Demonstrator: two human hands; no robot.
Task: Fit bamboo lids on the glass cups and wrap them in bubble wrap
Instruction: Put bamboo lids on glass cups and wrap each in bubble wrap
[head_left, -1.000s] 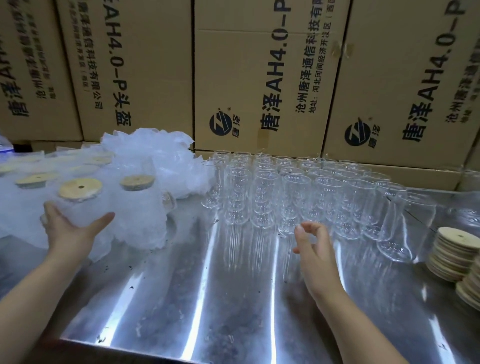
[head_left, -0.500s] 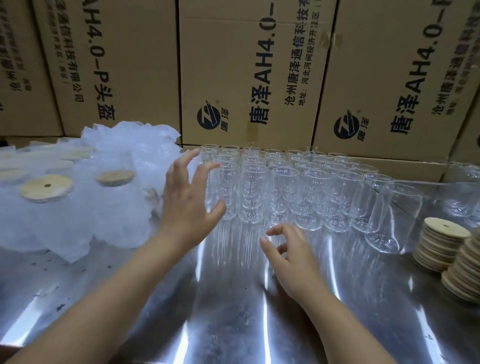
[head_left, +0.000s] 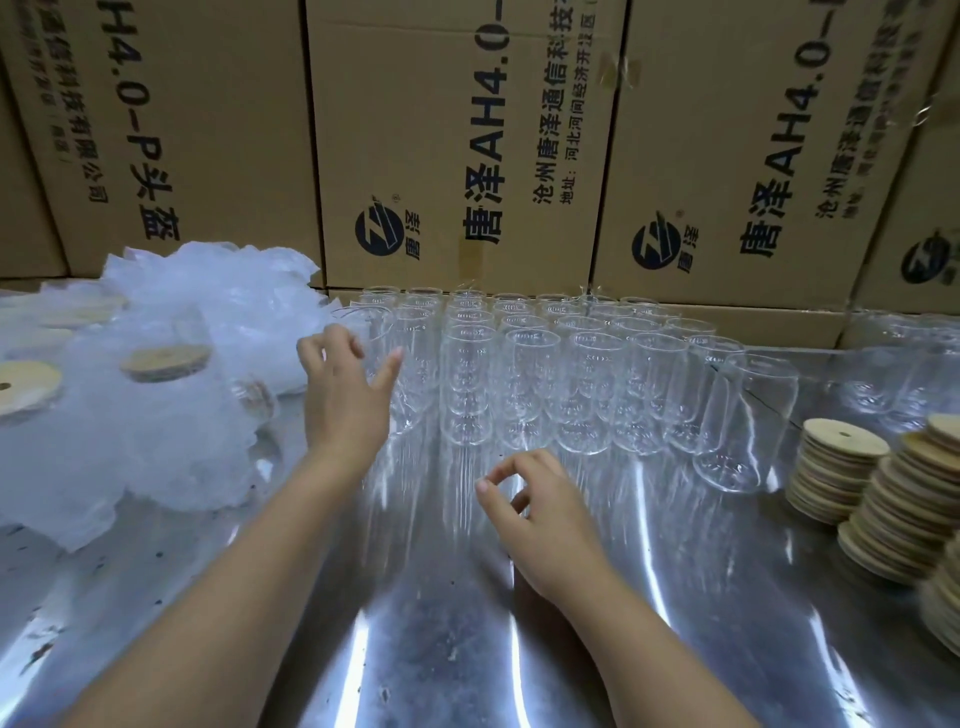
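Two bare arms and hands of a person, seen from the wearer's own head.
The left hand (head_left: 345, 395) and right hand (head_left: 545, 519) are bare, as are the left forearm (head_left: 234, 587) and right forearm (head_left: 649, 660) down to the frame's lower edge. The right thumbnail (head_left: 483, 486) is short, rounded and plain.

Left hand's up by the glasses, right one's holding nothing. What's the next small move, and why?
Probably close the left hand round the nearest glass cup at the left end of the rows and lift it out. That hand is spread open beside it, both hands are empty, and the right hand is free to take a bamboo lid from the stacks on the right.
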